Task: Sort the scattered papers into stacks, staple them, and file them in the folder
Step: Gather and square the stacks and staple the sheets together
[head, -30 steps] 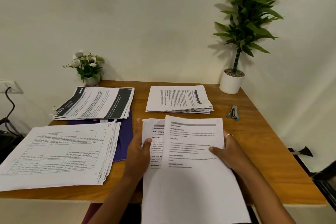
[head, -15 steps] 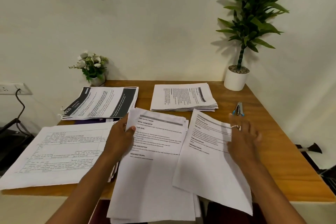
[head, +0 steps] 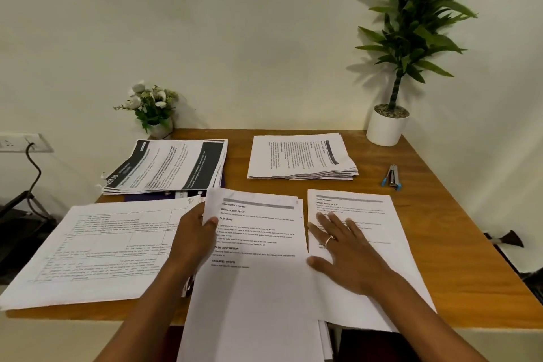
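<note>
My left hand [head: 195, 239] grips the left edge of a thick paper stack [head: 255, 279] that hangs over the table's front edge. My right hand [head: 343, 250] lies flat, fingers spread, on a single printed sheet [head: 367, 214] beside that stack. Three more stacks lie on the wooden table [head: 458, 258]: a table-form stack [head: 88, 247] at the left, a dark-banded stack [head: 167, 166] at the back left, and a text stack [head: 299, 159] at the back middle. A purple folder [head: 176, 194] peeks out under the dark-banded stack. A stapler [head: 392, 178] lies at the right.
A tall potted plant in a white pot [head: 386, 126] stands at the back right corner. A small flower pot [head: 154, 110] sits at the back left against the wall. A wall socket with a black cable [head: 29, 153] is off the table's left side.
My right hand slid the top sheet off the stack to the right and now presses it flat on the table. My left hand kept its hold on the stack's left edge.
</note>
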Demonstrator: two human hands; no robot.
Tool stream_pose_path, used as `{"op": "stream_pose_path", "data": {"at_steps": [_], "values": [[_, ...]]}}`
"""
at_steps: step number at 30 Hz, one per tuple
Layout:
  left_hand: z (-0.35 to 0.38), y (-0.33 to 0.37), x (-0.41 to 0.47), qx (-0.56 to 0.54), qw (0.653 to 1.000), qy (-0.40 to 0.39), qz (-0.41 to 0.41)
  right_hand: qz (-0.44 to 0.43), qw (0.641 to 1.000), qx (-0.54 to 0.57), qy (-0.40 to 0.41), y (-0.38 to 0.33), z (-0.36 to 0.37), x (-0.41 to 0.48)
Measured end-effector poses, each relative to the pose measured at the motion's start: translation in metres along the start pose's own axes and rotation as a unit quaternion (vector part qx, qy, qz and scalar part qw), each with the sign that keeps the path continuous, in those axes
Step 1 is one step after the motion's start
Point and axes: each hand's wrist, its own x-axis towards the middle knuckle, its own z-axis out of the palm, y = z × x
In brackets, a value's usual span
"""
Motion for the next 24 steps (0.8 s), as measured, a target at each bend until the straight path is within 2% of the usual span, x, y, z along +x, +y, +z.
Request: {"op": "stream_pose_path", "data": {"at_steps": [6, 8, 9, 12, 15, 19, 24], "values": [[0.002, -0.004, 0.0, 0.004, 1.0, 0.01, -0.012, -0.053, 0.998, 0.024, -0.023, 0.012, -0.012, -0.017], [0.002, -0.001, -0.001, -0.008, 1.0, 0.013, -0.013, -0.034, 0.994, 0.104, -0.006, 0.007, -0.015, -0.017], [0.002, 0.001, -0.002, -0.015, 1.0, 0.012, -0.012, -0.005, 0.984, 0.175, 0.03, 0.003, -0.017, -0.015], [0.004, 0.007, -0.003, -0.036, 0.999, 0.006, -0.011, 0.122, 0.903, 0.384, 0.15, -0.018, -0.023, 0.001], [0.008, 0.013, -0.006, -0.069, 0.997, -0.005, -0.022, 0.194, 0.819, 0.516, 0.158, -0.042, -0.027, 0.019], [0.009, 0.02, -0.011, -0.113, 0.993, -0.016, -0.039, 0.231, 0.774, 0.552, 0.204, -0.05, -0.021, 0.028], [0.0, 0.023, -0.018, -0.188, 0.976, -0.091, -0.058, 0.257, 0.718, 0.6, 0.242, -0.046, -0.016, 0.031]]}}
